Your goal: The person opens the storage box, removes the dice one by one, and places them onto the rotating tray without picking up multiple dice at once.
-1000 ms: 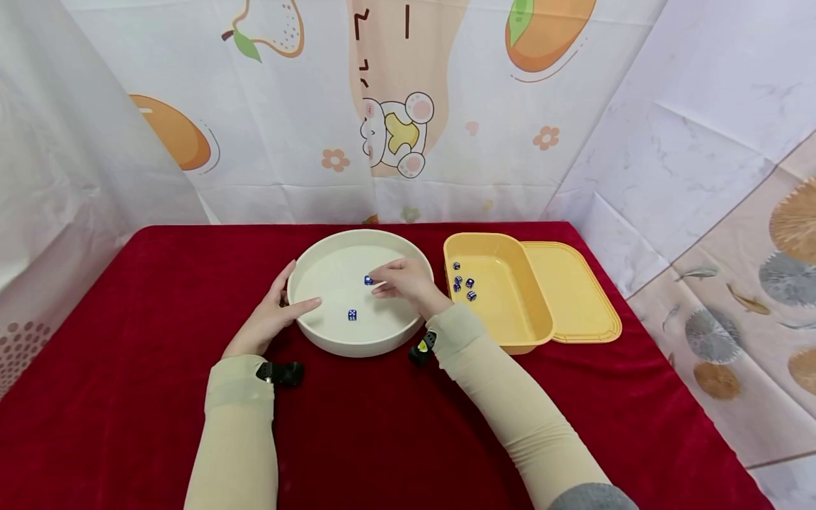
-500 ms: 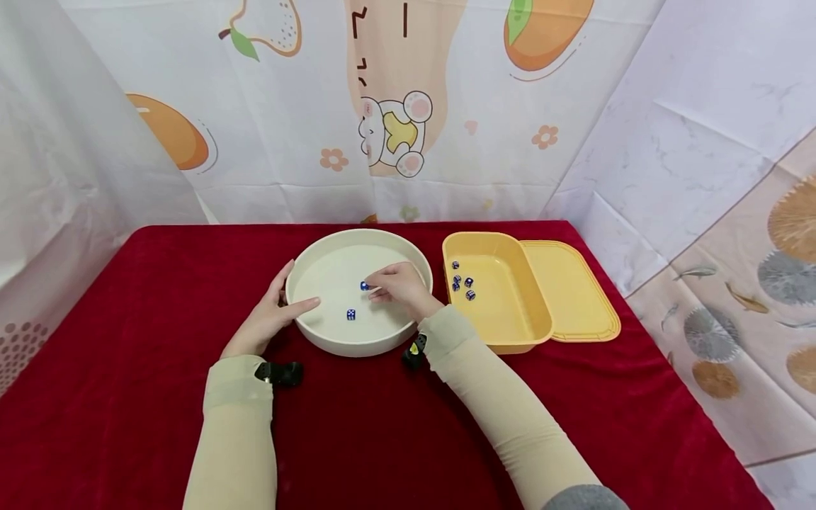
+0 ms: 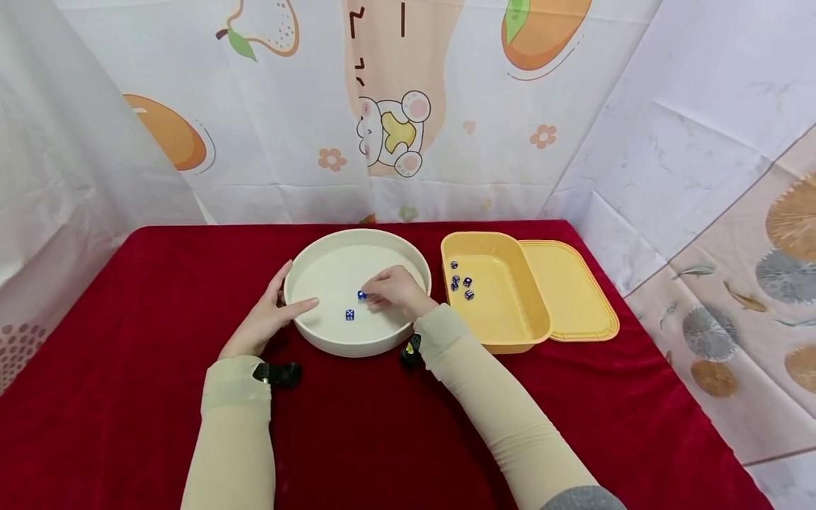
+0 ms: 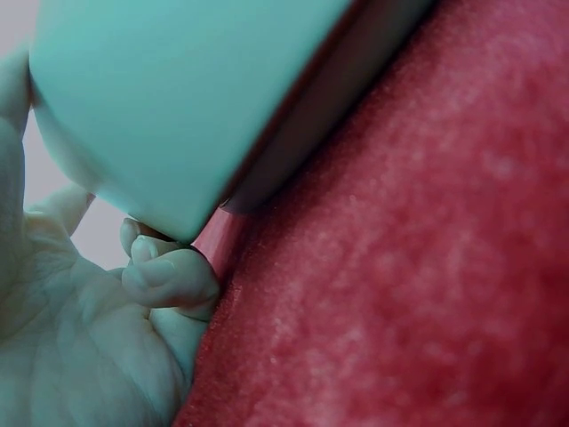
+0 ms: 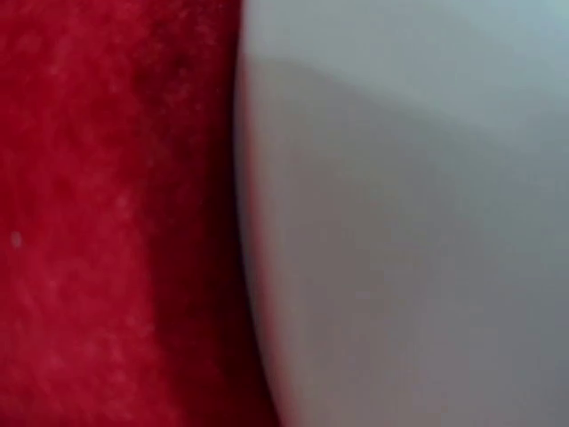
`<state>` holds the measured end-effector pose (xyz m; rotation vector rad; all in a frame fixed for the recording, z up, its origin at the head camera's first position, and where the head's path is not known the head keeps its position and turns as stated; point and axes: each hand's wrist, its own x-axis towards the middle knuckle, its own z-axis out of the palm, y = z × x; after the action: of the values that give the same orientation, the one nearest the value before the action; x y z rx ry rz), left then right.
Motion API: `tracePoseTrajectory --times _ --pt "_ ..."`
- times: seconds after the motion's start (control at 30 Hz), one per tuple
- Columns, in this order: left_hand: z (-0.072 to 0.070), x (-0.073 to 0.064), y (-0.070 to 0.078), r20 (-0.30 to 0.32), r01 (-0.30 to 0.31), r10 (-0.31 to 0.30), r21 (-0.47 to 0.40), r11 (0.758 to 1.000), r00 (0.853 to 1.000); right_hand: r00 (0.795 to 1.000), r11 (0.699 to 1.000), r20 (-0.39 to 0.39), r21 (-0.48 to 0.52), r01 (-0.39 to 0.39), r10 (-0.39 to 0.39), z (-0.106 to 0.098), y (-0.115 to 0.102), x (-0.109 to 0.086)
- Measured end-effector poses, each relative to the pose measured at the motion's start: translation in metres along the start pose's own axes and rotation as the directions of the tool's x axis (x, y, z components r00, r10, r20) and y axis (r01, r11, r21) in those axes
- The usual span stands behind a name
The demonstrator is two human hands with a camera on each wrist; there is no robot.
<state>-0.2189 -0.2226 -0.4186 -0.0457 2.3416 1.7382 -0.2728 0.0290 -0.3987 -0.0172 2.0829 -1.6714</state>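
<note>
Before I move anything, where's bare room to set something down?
Bare: the cloth left of the left hand; the lid; the box, right of its five dice. Crowded: the tray around the right hand and two dice.

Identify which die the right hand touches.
The rear die in the white tray, against the right hand; the front die lies apart; others sit in the yellow box.

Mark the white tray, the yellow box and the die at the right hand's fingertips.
White tray [image 3: 333, 273], head view: bare inner floor.
Yellow box [image 3: 508, 306], head view: bare inner floor.
Die [image 3: 361, 295], head view: its uncovered part.
</note>
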Motion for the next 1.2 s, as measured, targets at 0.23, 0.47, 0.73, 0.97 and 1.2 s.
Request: tracePoseTrajectory --times 0.23,0.47,0.73,0.97,1.2 --pt "0.0003 0.0010 -0.0012 0.003 0.000 0.000 0.007 1.000 1.000 1.000 0.999 0.002 -0.048 -0.019 0.019 0.0007 -0.0013 -0.0007" --pt "-0.0005 -0.0002 0.0000 0.004 -0.004 0.004 0.011 1.000 1.000 1.000 0.998 -0.015 -0.065 -0.022 0.021 0.0028 -0.0016 -0.0001" --pt "0.0000 -0.0003 0.0001 -0.002 -0.004 0.004 0.012 1.000 1.000 1.000 0.998 -0.028 -0.061 -0.011 0.010 0.0029 -0.0021 -0.0010" --pt "0.0004 0.0001 -0.0003 -0.003 -0.006 0.006 0.012 1.000 1.000 0.999 0.999 -0.047 -0.040 0.001 -0.003 0.0037 -0.0030 -0.0036" --pt "0.0004 0.0005 -0.0016 -0.001 -0.001 0.001 0.009 1.000 1.000 0.995 0.999 -0.083 -0.013 0.051 -0.052 0.0043 -0.0048 -0.0061"
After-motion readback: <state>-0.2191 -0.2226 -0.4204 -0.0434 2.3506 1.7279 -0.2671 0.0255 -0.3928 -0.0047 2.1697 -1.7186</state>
